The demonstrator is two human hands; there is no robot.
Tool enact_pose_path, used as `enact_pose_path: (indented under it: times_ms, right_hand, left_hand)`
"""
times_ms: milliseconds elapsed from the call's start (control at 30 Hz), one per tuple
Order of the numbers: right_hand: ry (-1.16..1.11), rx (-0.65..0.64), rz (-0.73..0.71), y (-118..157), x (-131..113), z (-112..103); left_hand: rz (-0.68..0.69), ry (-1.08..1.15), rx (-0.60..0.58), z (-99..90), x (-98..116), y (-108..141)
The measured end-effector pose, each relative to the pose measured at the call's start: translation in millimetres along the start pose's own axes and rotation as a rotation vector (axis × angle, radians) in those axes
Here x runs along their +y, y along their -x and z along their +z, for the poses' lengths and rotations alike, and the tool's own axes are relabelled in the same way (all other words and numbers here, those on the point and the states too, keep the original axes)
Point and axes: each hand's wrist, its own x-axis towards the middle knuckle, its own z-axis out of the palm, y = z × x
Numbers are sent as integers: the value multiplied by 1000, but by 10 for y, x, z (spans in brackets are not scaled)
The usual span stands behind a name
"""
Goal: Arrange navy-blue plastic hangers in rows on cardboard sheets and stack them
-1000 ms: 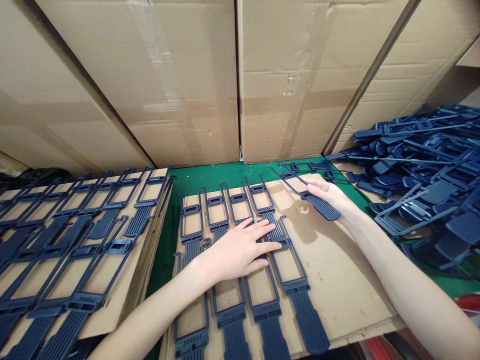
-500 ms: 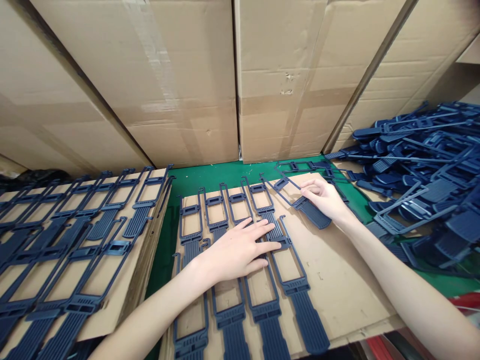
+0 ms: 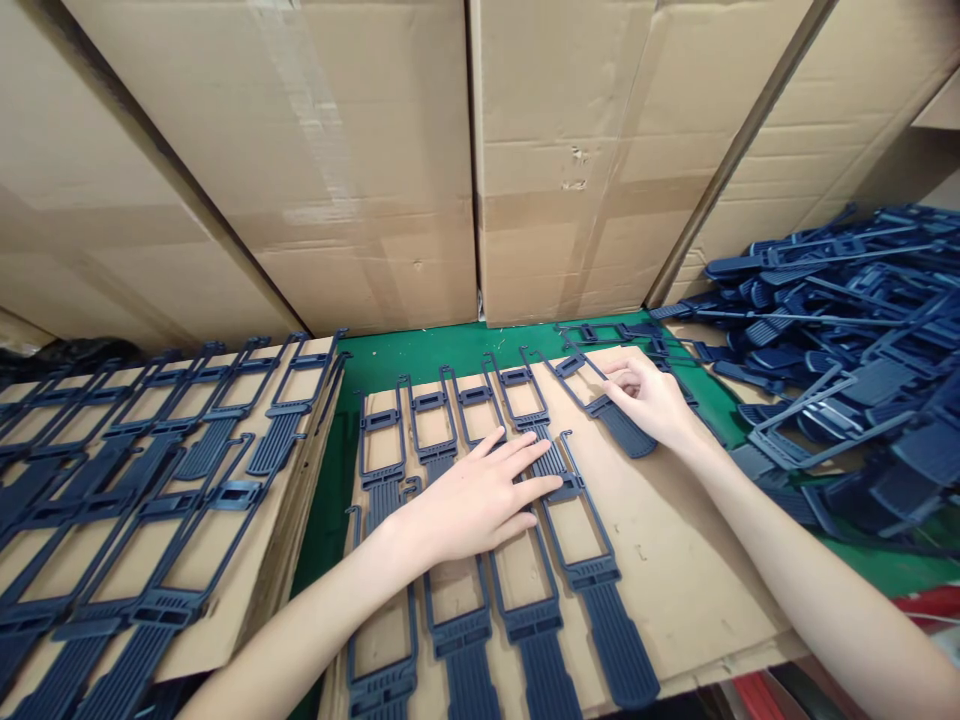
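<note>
My right hand (image 3: pixel 646 400) grips the side of a dark blue plastic frame piece (image 3: pixel 627 428) with a ribbed paddle end and hooked tips. That piece lies slanted over the upper right of a cardboard sheet (image 3: pixel 660 580). With fingers spread, my left hand (image 3: pixel 487 495) rests flat across the middle of similar pieces laid out in two rows. Under and beside its fingertips is a near-row frame piece (image 3: pixel 589 570); a far-row frame piece (image 3: pixel 523 395) lies just beyond. Parts of several pieces are hidden beneath this hand.
On the left, a cardboard stack (image 3: pixel 255 560) carries more laid-out blue pieces. A tangled pile of blue pieces (image 3: pixel 847 330) sits at the right on the green tabletop (image 3: pixel 405 345). Tall cardboard boxes (image 3: pixel 375 180) stand along the back.
The slanted piece in my right hand has shifted slightly, its hooked end moving a little right, away from the neighbouring piece. My left hand stays in place.
</note>
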Motion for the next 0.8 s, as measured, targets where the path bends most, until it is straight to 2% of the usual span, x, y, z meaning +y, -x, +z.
enact_pose_path:
  times_ms: [333,467,667,800]
  right_hand:
    - [226,-25,-35,3,80,-4]
    - [168,-79,-4,13,80,12]
    - [178,-75,-68,6,123,63]
    - [82,-129,-23,12,145,78]
  left_hand:
    - [-102,-24,38,114,-55,-22]
    - [-107,-39,12,111,-54,-21]
    - [-106,-49,6,98,-50,-20]
    - [-101,-45,17,99,-49,-19]
